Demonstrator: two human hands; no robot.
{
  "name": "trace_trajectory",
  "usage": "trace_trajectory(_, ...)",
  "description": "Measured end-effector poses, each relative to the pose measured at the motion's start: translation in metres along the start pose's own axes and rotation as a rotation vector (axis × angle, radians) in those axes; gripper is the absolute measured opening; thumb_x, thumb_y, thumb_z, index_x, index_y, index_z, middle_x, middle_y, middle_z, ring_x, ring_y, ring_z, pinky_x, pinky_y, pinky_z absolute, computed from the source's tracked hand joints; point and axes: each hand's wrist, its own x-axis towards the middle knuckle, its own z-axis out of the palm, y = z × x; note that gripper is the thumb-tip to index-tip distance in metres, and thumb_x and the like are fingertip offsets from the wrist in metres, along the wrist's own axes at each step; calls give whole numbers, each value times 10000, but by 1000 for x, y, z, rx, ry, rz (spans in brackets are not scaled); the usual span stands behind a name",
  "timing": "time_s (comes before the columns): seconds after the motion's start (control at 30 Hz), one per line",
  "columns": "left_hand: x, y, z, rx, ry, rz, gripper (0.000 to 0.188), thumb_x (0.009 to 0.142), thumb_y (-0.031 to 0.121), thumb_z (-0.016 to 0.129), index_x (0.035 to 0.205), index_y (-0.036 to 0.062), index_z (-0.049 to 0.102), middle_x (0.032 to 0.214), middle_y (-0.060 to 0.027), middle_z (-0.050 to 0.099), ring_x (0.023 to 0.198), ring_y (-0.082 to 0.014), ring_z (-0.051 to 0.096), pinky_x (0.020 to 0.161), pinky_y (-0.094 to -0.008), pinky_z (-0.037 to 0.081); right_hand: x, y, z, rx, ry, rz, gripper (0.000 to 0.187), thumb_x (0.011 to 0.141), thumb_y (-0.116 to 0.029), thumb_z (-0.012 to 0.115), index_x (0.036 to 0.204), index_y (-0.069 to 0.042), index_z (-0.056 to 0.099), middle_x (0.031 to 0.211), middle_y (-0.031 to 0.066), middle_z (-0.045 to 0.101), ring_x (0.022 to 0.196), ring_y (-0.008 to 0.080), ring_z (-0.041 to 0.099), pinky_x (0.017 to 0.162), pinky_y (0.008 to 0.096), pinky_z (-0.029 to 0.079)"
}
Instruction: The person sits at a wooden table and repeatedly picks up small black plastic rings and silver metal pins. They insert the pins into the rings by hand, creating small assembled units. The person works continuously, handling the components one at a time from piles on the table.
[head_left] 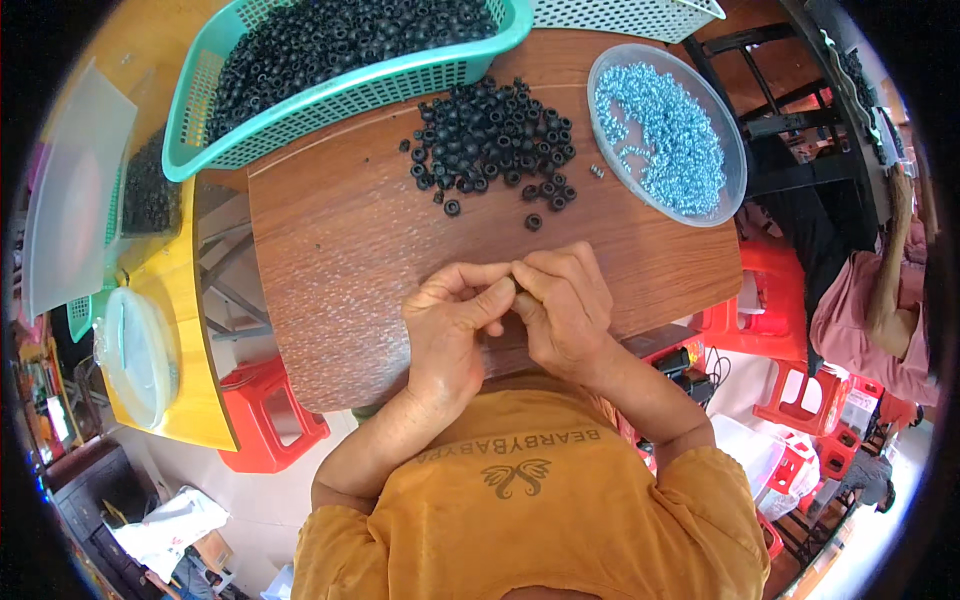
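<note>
My left hand (pixel 452 312) and my right hand (pixel 566 302) meet over the near part of a brown wood-grain table (pixel 330 260). Fingers of both are pinched together on a small dark piece (pixel 516 287), mostly covered by the fingertips. Beyond them lies a loose pile of small black ring-shaped parts (pixel 490 135) with holes through them. A shallow clear round tub (pixel 738 160) at the far right holds many small shiny bluish coils (pixel 670 135) that look like springs. One or two such coils (pixel 597 171) lie on the table beside the tub.
A green mesh basket (pixel 345 107) full of black parts stands at the far left, a white basket (pixel 640 15) beside it. Left is a yellow table (pixel 205 370) with a lidded container (pixel 135 350). Red stools (pixel 262 420) stand around; a person in pink (pixel 865 320) sits at right.
</note>
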Motion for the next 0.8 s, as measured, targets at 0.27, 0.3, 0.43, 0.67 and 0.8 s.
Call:
trace_trajectory(0.27, 19, 18, -28, 960, 61, 760, 207, 774, 0, 653, 979, 1, 623, 852, -70, 621, 752, -155, 590, 659, -265, 483, 45, 24, -53, -101, -147, 236, 262, 660, -34, 698, 912, -22, 625, 791, 98, 591, 692, 254, 550, 602, 310, 445)
trace_trajectory(0.3, 24, 25, -24, 1107, 59, 867, 220, 759, -4, 659, 976, 10, 622, 843, -79, 616, 754, -169, 592, 664, -274, 479, 57, 28, -61, -103, -90, 284, 255, 667, -38, 694, 913, -21, 632, 789, 98, 595, 685, 228, 552, 607, 298, 446)
trace_trajectory(0.43, 44, 32, -15, 1546, 117, 1147, 268, 688, 14, 680, 947, 52, 620, 755, -110, 544, 690, -269, 542, 609, -350, 437, 120, 66, -81, -196, 108, 104, 234, 672, -27, 672, 905, -18, 651, 798, 89, 604, 663, 165, 550, 611, 265, 444)
trace_trajectory(0.67, 60, 29, -14, 1646, 79, 1150, 194, 667, 49, 693, 832, 54, 591, 734, -109, 522, 640, -283, 507, 567, -380, 401, 219, 173, -87, -491, 100, 87, 306, 724, -146, 659, 1000, -14, 648, 762, 89, 641, 688, 125, 580, 658, 264, 466)
trace_trajectory(0.8, 64, 28, -7, 1642, 41, 1148, 175, 667, 45, 689, 802, 54, 577, 729, -109, 524, 638, -287, 510, 572, -382, 400, 242, 230, -92, -706, 33, 117, 295, 734, -168, 649, 978, -4, 643, 762, 109, 648, 692, 172, 601, 671, 279, 474)
